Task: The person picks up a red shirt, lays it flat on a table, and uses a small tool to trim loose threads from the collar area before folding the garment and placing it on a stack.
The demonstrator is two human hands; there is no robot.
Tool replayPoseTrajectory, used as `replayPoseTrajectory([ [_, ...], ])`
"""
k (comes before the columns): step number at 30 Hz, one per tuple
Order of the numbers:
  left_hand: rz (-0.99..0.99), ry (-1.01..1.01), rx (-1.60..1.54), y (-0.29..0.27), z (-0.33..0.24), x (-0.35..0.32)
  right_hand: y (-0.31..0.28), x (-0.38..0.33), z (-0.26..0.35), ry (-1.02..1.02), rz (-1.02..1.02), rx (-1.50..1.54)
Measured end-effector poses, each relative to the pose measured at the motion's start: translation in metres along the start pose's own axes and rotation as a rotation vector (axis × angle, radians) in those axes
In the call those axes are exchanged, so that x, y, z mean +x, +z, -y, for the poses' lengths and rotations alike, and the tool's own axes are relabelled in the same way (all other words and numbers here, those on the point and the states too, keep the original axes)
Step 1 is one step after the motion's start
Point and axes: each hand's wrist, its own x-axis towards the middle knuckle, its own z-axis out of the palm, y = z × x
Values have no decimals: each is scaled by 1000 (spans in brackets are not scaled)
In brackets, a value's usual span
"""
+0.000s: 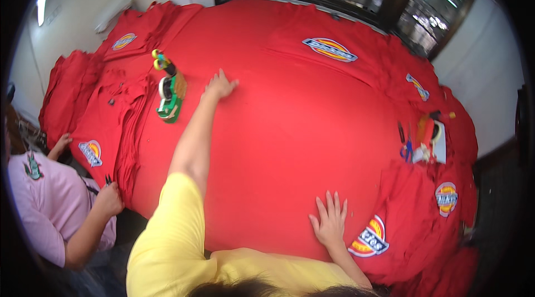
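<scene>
My left hand [221,85] reaches far out over the red cloth [267,129] spread across the table, its fingers apart and nothing in them. Just left of it stands a green tape dispenser [170,102] with a white roll, and small yellow rolls at its far end. Near the table's front edge my right hand [330,220] lies flat on the red cloth with fingers spread. Beside that hand, to the right, is a red garment [398,196] with an oval printed emblem [370,239].
Red garments with emblems [330,50] lie along the far and right edges, and more are heaped at left. Blue-handled scissors [408,151] and a tape roll [437,131] sit at right. At left, a co-worker in pink [53,199] holds small black snips [108,180] by a garment.
</scene>
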Motion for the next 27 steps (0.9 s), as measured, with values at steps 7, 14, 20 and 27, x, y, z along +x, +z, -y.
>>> replayPoseTrajectory([
  [7,-223,430,122,103,-37,-199,2,-5,-5,112,-135,35],
  [14,-350,514,140,114,-32,-195,9,-15,-14,133,-217,36],
  [20,-220,527,-67,100,-16,-198,-4,-19,-5,165,-106,533],
  [27,469,997,-740,-38,-91,-351,-174,-75,62,-378,203,727],
])
